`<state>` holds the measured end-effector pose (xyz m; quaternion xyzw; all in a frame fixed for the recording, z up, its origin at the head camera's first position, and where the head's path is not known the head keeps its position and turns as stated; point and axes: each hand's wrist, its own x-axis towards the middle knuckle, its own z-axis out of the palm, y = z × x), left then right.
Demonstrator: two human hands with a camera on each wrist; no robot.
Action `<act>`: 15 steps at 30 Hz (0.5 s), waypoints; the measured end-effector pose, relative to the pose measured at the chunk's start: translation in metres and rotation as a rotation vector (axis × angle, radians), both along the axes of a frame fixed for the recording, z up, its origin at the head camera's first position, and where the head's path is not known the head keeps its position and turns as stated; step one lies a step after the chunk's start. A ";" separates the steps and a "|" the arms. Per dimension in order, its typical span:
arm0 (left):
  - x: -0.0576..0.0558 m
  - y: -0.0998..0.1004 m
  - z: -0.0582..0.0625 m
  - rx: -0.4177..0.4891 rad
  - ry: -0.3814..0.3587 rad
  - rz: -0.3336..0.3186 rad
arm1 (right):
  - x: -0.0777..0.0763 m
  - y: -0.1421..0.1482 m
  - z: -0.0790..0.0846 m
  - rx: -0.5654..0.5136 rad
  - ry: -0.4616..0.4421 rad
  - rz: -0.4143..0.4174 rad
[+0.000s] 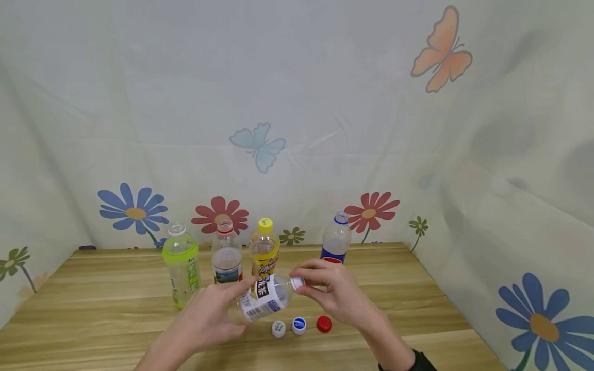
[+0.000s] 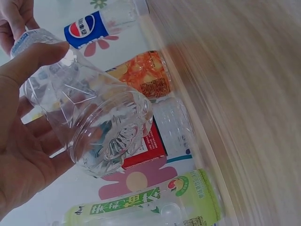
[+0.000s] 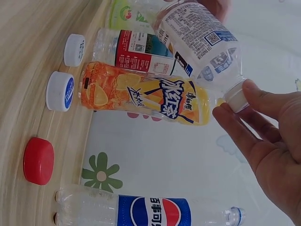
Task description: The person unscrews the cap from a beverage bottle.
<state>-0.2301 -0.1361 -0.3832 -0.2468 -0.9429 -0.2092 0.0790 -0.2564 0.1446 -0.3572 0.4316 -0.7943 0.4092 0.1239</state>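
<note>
A clear plastic bottle [image 1: 266,298] with a white, black and blue label lies tilted in the air above the table, its neck to the right. My left hand [image 1: 209,314] grips its body, thumb on the near side in the left wrist view. At the neck, my right hand [image 1: 336,291] pinches the white cap [image 3: 236,97] between thumb and fingertips. Below on the table sit two white caps, one with a green print [image 1: 278,329] and one with a blue print [image 1: 299,325], and a red cap [image 1: 324,324].
Behind my hands stand a green-labelled bottle [image 1: 181,265], a bottle with a red neck ring [image 1: 227,257], a yellow-capped iced tea bottle [image 1: 265,247] and a Pepsi bottle [image 1: 336,239]. Only the iced tea bottle wears a cap. A printed cloth [image 1: 297,77] hangs behind the wooden table [image 1: 116,309].
</note>
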 end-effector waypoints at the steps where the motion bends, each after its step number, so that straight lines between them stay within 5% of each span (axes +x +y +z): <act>1: 0.000 0.000 0.000 -0.001 0.001 0.002 | 0.000 0.000 0.000 0.003 -0.009 -0.004; 15: -0.001 -0.002 0.001 -0.015 0.007 0.019 | 0.000 -0.001 -0.003 0.006 -0.095 -0.038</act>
